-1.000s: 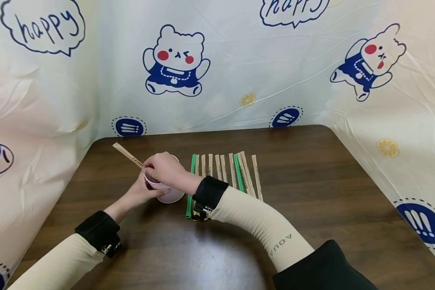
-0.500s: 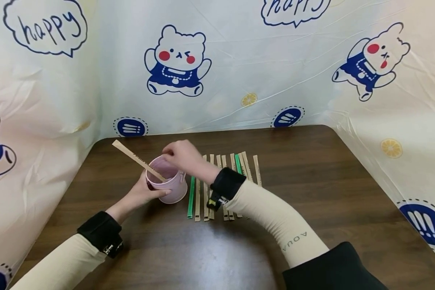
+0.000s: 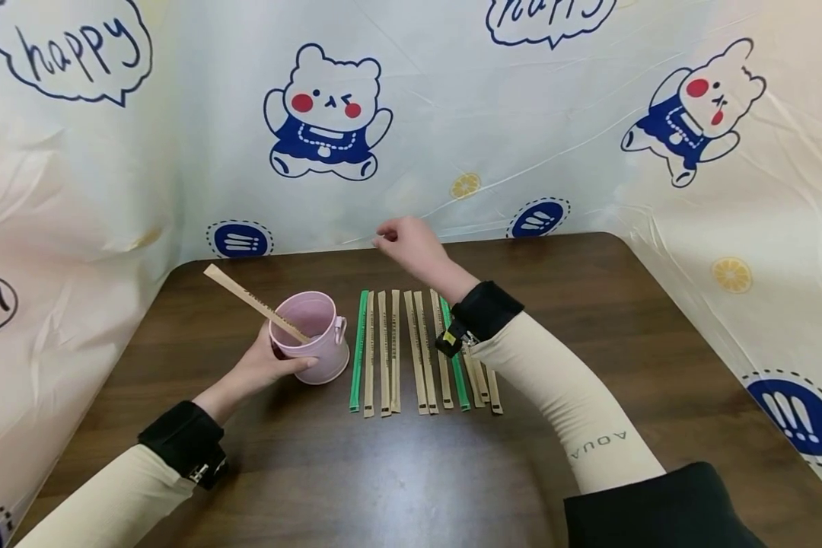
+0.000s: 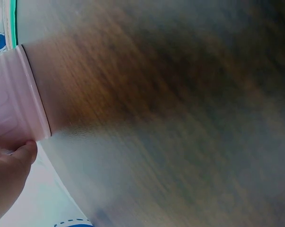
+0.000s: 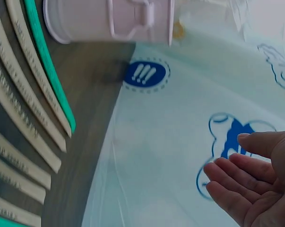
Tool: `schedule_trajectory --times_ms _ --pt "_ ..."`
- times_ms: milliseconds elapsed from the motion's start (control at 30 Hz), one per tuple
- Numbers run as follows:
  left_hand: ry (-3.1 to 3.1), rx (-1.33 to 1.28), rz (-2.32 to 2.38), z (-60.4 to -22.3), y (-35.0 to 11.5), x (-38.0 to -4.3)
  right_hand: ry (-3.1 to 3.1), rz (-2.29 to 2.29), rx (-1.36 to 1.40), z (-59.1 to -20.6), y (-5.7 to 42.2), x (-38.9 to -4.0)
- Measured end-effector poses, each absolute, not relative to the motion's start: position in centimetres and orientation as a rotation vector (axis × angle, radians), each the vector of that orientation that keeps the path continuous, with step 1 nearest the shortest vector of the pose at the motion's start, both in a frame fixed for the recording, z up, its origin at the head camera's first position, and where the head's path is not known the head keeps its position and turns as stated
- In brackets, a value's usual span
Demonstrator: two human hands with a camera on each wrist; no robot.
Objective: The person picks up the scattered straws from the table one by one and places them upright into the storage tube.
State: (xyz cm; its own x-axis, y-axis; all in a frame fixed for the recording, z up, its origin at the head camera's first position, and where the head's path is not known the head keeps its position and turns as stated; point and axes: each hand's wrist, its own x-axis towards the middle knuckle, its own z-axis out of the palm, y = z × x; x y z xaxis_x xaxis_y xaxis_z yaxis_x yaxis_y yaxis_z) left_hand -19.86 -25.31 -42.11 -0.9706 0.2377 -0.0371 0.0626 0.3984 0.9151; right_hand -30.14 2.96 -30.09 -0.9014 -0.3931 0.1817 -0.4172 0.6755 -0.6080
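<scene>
A small pink bucket [image 3: 327, 356] stands upright on the table at the left, a handle ear on its right side. My left hand [image 3: 256, 365] grips it from the left, thumb on the near side; in the left wrist view a fingertip of the left hand [image 4: 14, 170] touches the bucket wall [image 4: 14, 94]. One slim, printed, paper-wrapped stick [image 3: 246, 299] leans in the bucket, its top jutting out to the left. My right hand [image 3: 414, 245] hovers above the table's far edge, apart from everything. The right wrist view shows this hand [image 5: 255, 182] with fingers loosely bent, holding nothing.
Right of the bucket, several tan paper-wrapped sticks [image 3: 395, 350] lie side by side in a row. A green one [image 3: 358, 350] lies at the row's left end, another green one [image 3: 460, 380] further right. A printed curtain [image 3: 438, 91] hangs behind the brown table [image 3: 411, 479].
My right hand has come away from the bucket, rising right and back toward the table's far edge. The stick stays leaning in the bucket. My left hand keeps its grip.
</scene>
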Motion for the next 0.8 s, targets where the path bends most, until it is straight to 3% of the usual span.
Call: schedule_trajectory --times_ms 800 --pt "2.489 0.26 1.612 -42.2 -25.3 -19.8 -3.131 0.926 0.21 -33.9 14.9 -31.8"
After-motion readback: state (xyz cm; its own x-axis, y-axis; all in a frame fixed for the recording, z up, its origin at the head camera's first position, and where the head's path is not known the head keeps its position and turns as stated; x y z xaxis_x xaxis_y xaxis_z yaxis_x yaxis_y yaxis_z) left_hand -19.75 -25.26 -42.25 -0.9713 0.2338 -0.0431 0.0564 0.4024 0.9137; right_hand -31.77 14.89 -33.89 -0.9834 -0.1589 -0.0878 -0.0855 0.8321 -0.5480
